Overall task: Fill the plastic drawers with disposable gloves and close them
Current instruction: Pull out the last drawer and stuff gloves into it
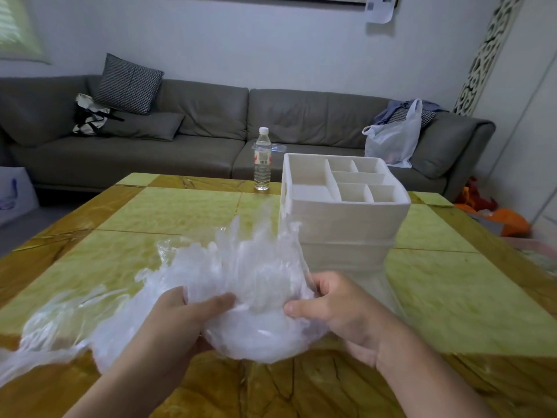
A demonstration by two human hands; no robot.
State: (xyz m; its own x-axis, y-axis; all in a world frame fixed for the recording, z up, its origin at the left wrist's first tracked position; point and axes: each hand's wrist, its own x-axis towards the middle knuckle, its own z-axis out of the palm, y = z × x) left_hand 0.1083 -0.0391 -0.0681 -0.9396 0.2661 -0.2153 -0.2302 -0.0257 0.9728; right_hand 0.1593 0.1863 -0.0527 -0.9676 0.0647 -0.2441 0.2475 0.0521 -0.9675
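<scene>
Head view only: left hand point(193, 312) and right hand point(334, 306) both pinching a bunched wad of clear disposable gloves point(250, 285) above the table point(452, 297), just beside the white plastic drawers point(346, 218). Drawer fronts not clearly visible. Risk: slippery film sliding loose or snagging on a drawer edge, jamming closure.
</scene>
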